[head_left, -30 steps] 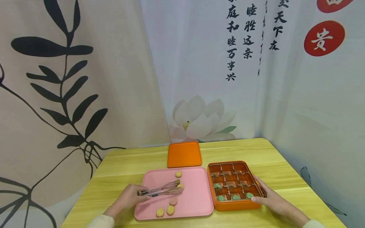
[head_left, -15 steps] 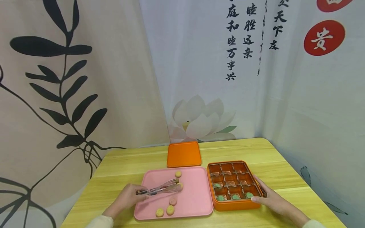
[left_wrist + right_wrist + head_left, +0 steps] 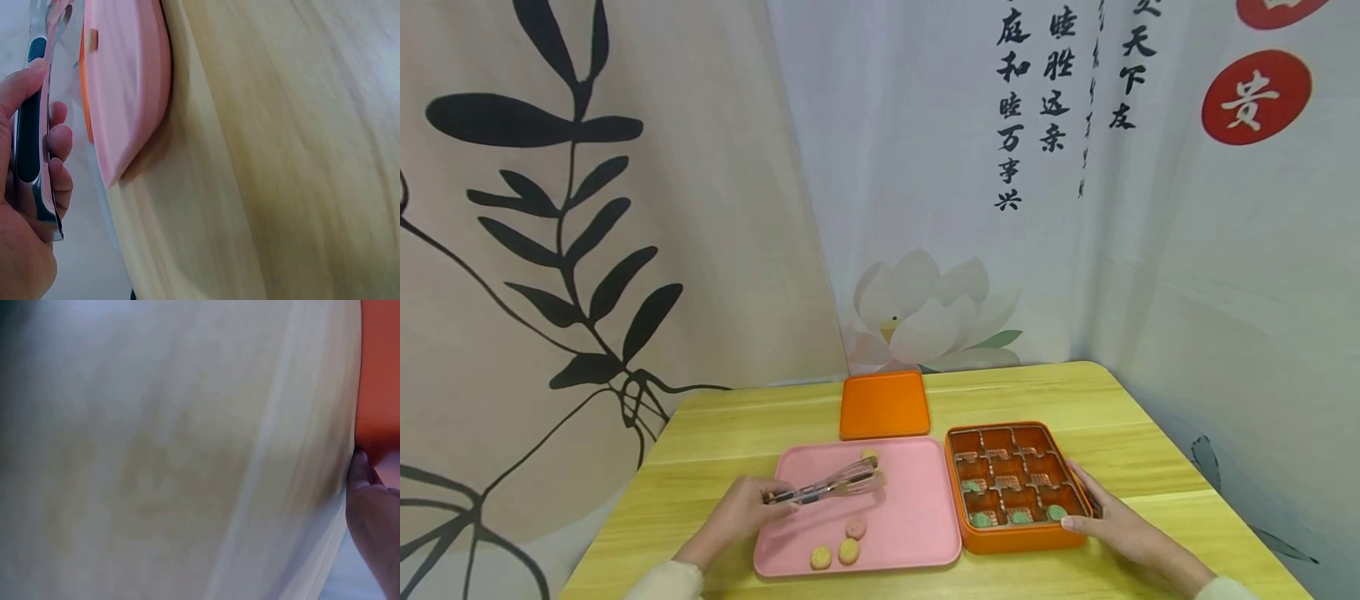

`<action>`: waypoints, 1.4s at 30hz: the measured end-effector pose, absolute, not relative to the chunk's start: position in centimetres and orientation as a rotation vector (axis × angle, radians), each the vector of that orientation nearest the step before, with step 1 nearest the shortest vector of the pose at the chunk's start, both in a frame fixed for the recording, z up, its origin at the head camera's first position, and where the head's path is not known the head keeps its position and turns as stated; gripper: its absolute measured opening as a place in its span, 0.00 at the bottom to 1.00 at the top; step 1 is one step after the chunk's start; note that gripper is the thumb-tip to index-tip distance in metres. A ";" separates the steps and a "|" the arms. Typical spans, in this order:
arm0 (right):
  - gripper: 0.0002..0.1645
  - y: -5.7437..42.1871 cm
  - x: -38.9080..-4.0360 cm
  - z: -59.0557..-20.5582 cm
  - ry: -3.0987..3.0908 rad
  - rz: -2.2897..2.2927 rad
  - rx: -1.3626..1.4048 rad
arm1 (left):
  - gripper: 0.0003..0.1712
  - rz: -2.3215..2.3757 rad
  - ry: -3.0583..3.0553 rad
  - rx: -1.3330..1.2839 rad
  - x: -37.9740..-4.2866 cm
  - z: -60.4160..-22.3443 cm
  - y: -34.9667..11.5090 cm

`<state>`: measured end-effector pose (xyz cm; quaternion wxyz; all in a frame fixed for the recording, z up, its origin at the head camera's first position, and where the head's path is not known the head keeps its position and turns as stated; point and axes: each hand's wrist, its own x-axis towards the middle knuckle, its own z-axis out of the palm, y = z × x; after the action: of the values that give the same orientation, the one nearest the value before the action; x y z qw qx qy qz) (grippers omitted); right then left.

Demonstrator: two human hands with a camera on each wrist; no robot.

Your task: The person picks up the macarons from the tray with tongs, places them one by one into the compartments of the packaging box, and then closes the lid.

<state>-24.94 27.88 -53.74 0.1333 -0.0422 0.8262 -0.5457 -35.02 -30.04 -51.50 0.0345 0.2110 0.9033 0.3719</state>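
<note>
My left hand (image 3: 747, 510) grips metal serving tongs (image 3: 827, 486) by their dark-inlaid handles; the left wrist view shows thumb and fingers round the tongs (image 3: 32, 119). The tong heads hang over the far part of a pink tray (image 3: 917, 500), partly covering two yellow cookies, so whether they touch them I cannot tell. Nearer on the tray lie a pink cookie (image 3: 855, 527) and two yellow cookies (image 3: 848, 551). My right hand (image 3: 1116, 525) holds the right side of an orange box (image 3: 1026, 542), thumb at its near corner. Several green cookies (image 3: 1057, 512) sit in its clear divided insert.
Behind the pink tray an orange lid (image 3: 884, 406) lies flat. All this stands on a wood-grain table (image 3: 730, 429), whose right edge slopes down past my right hand. A printed curtain (image 3: 940, 208) hangs behind the table.
The tongs have risen slightly and shifted a little away from me, so their heads now overlap the far yellow cookies more. My right hand and the box have stayed in place.
</note>
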 end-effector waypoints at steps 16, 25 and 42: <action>0.55 27.8 -25.1 -53.6 2.395 -1.587 -0.139 | 0.16 1.155 2.785 0.702 -35.2 -51.4 -28.5; 0.55 27.8 -24.9 -53.4 2.390 -1.605 -0.162 | 0.16 1.162 2.769 0.764 -35.8 -50.5 -26.8; 0.55 27.8 -24.7 -53.6 2.375 -1.619 -0.143 | 0.15 1.263 2.650 0.934 -37.1 -47.9 -17.5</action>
<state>-24.70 27.79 -53.65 0.1315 -0.0492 0.8182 -0.5576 -37.10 -17.55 -47.91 0.0306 0.3030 0.8599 0.4097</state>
